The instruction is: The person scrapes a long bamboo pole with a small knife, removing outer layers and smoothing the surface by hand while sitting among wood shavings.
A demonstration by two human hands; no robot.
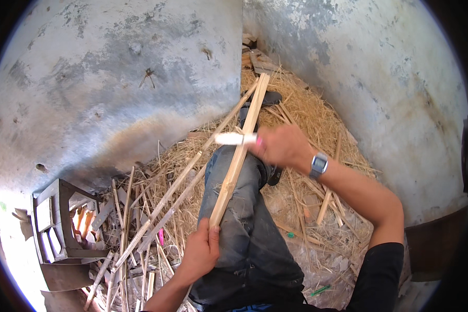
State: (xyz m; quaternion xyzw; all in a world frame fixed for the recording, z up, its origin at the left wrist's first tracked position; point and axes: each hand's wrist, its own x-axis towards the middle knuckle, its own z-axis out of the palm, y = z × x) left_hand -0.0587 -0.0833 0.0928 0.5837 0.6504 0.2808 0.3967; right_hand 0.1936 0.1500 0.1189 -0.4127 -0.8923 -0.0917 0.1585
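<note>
A long pale split-wood strip (234, 179), perhaps bamboo, lies slantwise over my jeans-clad leg (244, 223), its far end near my dark shoe (271, 98). Around its near end my left hand (201, 252) is closed, thumb on top. Higher up, my right hand (287, 147), with a watch (319, 164) at the wrist, grips a knife (231, 139) by what shows as a pink handle. The bright blade, smeared by motion, crosses the strip. Whether its edge bites into the wood, I cannot tell.
Fine shavings (301, 104) and several loose strips (164, 200) cover the ground on both sides. A dark frame (62, 218) stands at the lower left. Grey plastered walls (114, 78) meet in a corner ahead. A small green piece (320, 290) lies at the lower right.
</note>
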